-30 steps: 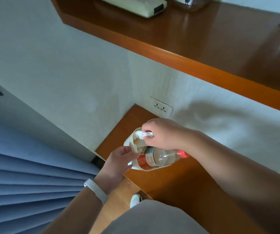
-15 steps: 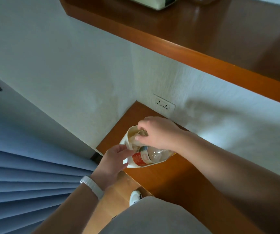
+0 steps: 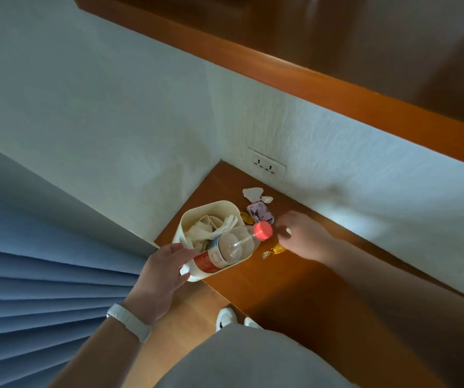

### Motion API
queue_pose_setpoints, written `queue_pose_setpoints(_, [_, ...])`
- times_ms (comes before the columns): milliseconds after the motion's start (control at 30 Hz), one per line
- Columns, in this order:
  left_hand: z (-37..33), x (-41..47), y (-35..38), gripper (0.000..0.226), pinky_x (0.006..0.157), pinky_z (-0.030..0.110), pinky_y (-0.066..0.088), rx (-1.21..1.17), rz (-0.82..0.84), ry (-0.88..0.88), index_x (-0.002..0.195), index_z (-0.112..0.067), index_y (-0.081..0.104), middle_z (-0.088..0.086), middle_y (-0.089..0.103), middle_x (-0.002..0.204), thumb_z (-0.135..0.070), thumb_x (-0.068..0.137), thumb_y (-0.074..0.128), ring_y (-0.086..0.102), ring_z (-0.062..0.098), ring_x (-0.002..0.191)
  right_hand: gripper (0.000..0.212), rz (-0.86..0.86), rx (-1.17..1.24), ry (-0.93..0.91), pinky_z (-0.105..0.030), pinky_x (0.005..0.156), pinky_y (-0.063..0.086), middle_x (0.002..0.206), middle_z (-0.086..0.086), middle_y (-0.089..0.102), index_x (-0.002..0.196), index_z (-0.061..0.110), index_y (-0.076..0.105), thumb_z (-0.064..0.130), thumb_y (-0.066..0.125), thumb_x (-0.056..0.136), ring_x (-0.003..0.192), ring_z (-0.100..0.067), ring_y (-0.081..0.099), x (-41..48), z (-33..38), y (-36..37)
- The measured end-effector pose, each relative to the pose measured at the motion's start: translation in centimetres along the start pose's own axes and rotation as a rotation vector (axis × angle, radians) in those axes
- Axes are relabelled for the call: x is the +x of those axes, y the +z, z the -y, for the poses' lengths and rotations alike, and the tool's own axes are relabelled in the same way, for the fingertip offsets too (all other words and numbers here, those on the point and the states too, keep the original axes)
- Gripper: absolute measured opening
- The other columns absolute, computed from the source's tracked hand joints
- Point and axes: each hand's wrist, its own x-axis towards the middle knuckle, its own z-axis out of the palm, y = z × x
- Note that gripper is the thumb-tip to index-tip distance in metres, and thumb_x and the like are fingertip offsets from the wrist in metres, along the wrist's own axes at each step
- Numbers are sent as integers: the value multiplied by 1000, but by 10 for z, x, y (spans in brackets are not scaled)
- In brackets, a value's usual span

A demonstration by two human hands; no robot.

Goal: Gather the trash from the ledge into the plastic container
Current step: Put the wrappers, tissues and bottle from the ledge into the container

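Trash, partly gathered; several pieces not yet collected.

Item, nearest: left hand [image 3: 166, 268], fingers closed around the near wall of the plastic container [image 3: 209, 210], holding it tilted at the near edge of the ledge [image 3: 295, 275].

Item: contents of container. Crumpled white tissue [image 3: 211, 229] inside; a clear bottle [image 3: 225, 250] with red label lying across the opening, its red cap [image 3: 263, 231] sticking out over the rim.

Item: right hand [image 3: 303, 235], low over the ledge just right of the cap, fingers curled; motion blur, so whether it pinches anything I cannot tell.

Item: gold wrapper [image 3: 274, 250], on the ledge just below that hand, apart from the container.

Item: second gold wrapper [image 3: 246, 218], tucked against the container's far side; beside it a purple packet [image 3: 260, 214].

Item, farthest: two white scraps [image 3: 253, 193], near the wall below the outlet [image 3: 265, 168].

Step in hand, by judgement: picking loose pieces one at a time. Next move calls for a fingertip pinch on a small flat wrapper, then a drop past the bottle into the remaining gap.
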Motion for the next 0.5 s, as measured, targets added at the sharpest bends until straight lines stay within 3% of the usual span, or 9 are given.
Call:
queue_pose_setpoints(100, [5,0,-2,33,87,22,58,-65,-22,26,126,-15,61,-1,63,125,-11,94,65,59,20,123,41,70,-161,-91,-35,97,50,131,5,56,133,25,57,26,61,92,119,-17,54,-3,-14,38])
queue_pose_setpoints(133, [3,-2,-1,24,84,23,57,-34,-43,21,121,-13,60,-2,63,116,-10,97,62,60,19,116,42,76,-194,-103,-36,97,51,132,3,56,134,23,57,25,60,92,122,-19,53,-3,-18,46])
queue_pose_setpoints(233, [2,-2,2,14,101,43,45,-150,-4,-38,110,-12,60,7,60,112,-13,96,62,54,23,113,37,76,-297,-138,-35,93,53,129,-1,57,131,17,59,19,57,94,120,-20,52,0,-26,59])
queue_pose_setpoints(333, [-2,-6,3,12,101,43,44,-149,-14,-15,108,-12,60,8,59,116,-13,96,62,54,23,112,25,78,-353,-145,-34,88,54,121,-3,58,118,13,63,15,53,95,113,-19,53,4,-31,65])
queue_pose_setpoints(500, [-3,-10,6,18,76,20,55,-53,-14,3,116,-12,61,-8,66,108,-13,99,58,63,7,99,17,122,-371,-126,-33,86,54,111,-4,57,110,10,61,14,53,95,106,-19,56,8,-34,66])
